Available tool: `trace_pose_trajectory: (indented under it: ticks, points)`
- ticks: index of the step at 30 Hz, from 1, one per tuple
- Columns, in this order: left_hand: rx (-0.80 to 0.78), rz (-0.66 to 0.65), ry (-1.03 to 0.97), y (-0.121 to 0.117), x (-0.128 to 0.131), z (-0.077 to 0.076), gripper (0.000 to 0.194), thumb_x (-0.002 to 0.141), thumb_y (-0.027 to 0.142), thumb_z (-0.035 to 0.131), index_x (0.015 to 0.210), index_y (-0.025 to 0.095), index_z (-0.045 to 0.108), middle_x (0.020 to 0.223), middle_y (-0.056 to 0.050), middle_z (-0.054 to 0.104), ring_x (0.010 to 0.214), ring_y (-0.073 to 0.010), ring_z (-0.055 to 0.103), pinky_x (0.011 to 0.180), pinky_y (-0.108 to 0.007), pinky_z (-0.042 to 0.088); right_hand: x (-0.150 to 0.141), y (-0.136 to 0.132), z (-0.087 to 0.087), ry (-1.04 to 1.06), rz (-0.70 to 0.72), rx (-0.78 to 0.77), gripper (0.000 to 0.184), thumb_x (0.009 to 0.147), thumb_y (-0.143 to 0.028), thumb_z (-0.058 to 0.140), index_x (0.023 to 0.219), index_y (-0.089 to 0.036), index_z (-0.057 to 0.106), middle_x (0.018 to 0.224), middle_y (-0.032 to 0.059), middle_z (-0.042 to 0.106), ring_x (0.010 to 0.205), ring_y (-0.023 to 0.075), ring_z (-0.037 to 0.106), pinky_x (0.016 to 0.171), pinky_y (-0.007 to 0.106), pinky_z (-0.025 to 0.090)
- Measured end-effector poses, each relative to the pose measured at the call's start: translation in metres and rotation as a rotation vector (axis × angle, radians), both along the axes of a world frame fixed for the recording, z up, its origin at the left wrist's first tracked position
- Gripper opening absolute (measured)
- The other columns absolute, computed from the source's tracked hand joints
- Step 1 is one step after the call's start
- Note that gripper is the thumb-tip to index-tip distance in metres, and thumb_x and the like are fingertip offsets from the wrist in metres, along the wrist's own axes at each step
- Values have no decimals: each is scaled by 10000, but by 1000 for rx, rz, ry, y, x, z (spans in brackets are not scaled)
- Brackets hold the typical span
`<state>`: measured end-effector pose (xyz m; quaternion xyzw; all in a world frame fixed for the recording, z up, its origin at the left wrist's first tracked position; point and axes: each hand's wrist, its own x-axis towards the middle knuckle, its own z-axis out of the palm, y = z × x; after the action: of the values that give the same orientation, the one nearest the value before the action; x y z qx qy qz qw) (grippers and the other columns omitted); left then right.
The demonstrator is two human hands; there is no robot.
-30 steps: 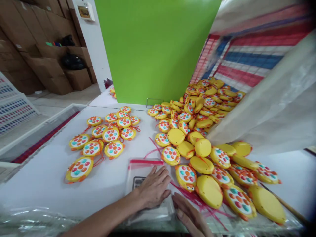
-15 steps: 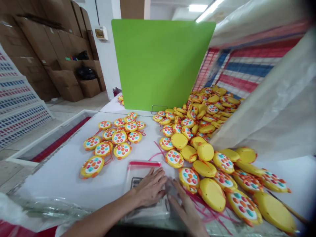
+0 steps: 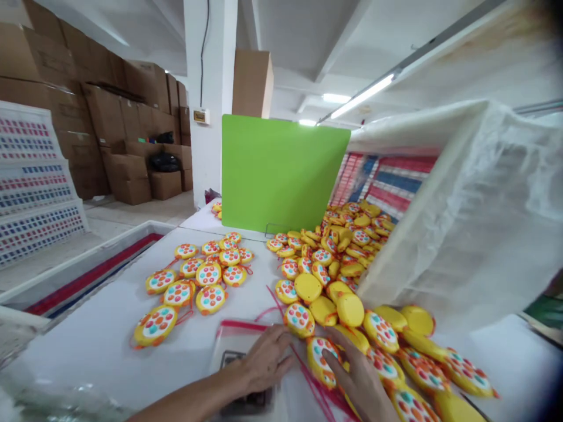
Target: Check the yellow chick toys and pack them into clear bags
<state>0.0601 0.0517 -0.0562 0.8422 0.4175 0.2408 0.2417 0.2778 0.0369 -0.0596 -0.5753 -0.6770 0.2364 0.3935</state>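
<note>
My left hand (image 3: 267, 358) rests on a clear zip bag (image 3: 226, 334) with a red top strip, at the table's front edge. A dark-framed item lies in or under that bag. Its fingers point right, parted from the thumb, close to a pink ribbon (image 3: 308, 381). My right hand (image 3: 356, 372) is over the near end of a toy pile, thumb and fingers apart, beside and partly above a yellow animal-shaped toy (image 3: 322, 358) with coloured dots on a white face. Whether it touches that toy, I cannot tell.
A large heap of the same toys (image 3: 352, 234) spreads to the back right, beside a plastic-covered frame (image 3: 431, 234). A smaller group (image 3: 209, 274) lies on the left of the white table (image 3: 101, 346). A green board (image 3: 281, 176) stands behind.
My right hand has moved from the bag's right side up onto the nearby toys. My left hand remains on the bag. The camera view has tilted upward.
</note>
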Motion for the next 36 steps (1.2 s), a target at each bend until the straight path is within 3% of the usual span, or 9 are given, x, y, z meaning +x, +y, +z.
trace_pose_trajectory:
  ticks: [4, 8, 12, 17, 20, 24, 27, 30, 36]
  points:
    - [-74, 237, -328, 35, 44, -3, 232, 840, 315, 381, 788, 198, 574, 815, -51, 605, 795, -209, 567, 734, -313, 456, -2, 66, -4, -313, -76, 160, 448, 785, -328, 439, 1164, -111, 539, 1186, 156, 582, 1111, 279, 536, 913, 391, 458]
    - [-267, 459, -653, 67, 74, -15, 341, 848, 392, 307, 648, 184, 490, 586, -24, 545, 559, -179, 550, 529, -279, 423, -22, 117, -14, -582, -180, 105, 511, 801, -365, 489, 1244, -111, 469, 1257, 189, 508, 1147, 342, 486, 899, 462, 432]
    - [-416, 530, -853, 74, 80, -26, 357, 820, 464, 348, 627, 183, 452, 535, 13, 505, 496, -137, 513, 489, -240, 380, -40, 136, -21, -668, -238, 54, 607, 785, -387, 541, 1297, -83, 418, 1340, 258, 383, 1127, 436, 455, 810, 536, 434]
    - [-561, 506, -1036, 71, 74, -26, 349, 764, 478, 469, 590, 175, 470, 503, 16, 513, 482, -122, 485, 480, -225, 331, -42, 148, -27, -727, -288, 122, 600, 761, -285, 547, 1315, -108, 398, 1351, 227, 370, 1100, 396, 478, 845, 487, 427]
    - [-605, 489, -1081, 70, 69, -22, 344, 753, 481, 503, 613, 167, 495, 526, 15, 531, 501, -129, 512, 486, -227, 345, -34, 149, -18, -416, -265, 89, 643, 711, -330, 570, 1296, -119, 409, 1298, 203, 431, 1097, 393, 483, 908, 504, 389]
    - [-695, 504, -1154, 69, 57, -11, 412, 763, 550, 505, 822, 150, 587, 744, -35, 632, 651, -166, 591, 585, -261, 441, -36, 128, 9, 536, -49, -235, 674, 751, -594, 428, 1257, -148, 434, 1191, 139, 565, 1110, 301, 521, 877, 409, 465]
    - [-735, 458, -1234, 64, 46, 3, 513, 740, 562, 557, 1065, 166, 571, 1011, -87, 635, 862, -206, 600, 710, -294, 472, -50, 99, 19, 927, 159, -446, 730, 775, -691, 266, 1107, -112, 563, 1052, 157, 653, 988, 300, 606, 773, 417, 518]
    - [-770, 356, -1288, 55, 35, 18, 559, 712, 520, 631, 1126, 151, 559, 1060, -126, 626, 902, -232, 599, 722, -309, 483, -61, 72, 12, 1039, 114, -512, 640, 722, -686, 441, 984, -136, 638, 930, 135, 695, 907, 329, 636, 723, 440, 535]
    - [-764, 388, -1243, 32, 13, 34, 421, 733, 456, 646, 1024, 155, 596, 936, -96, 646, 719, -182, 617, 551, -259, 506, -55, 43, -1, 851, -40, -341, 442, 560, -451, 764, 937, -234, 679, 1008, 46, 680, 1054, 298, 564, 830, 339, 516]
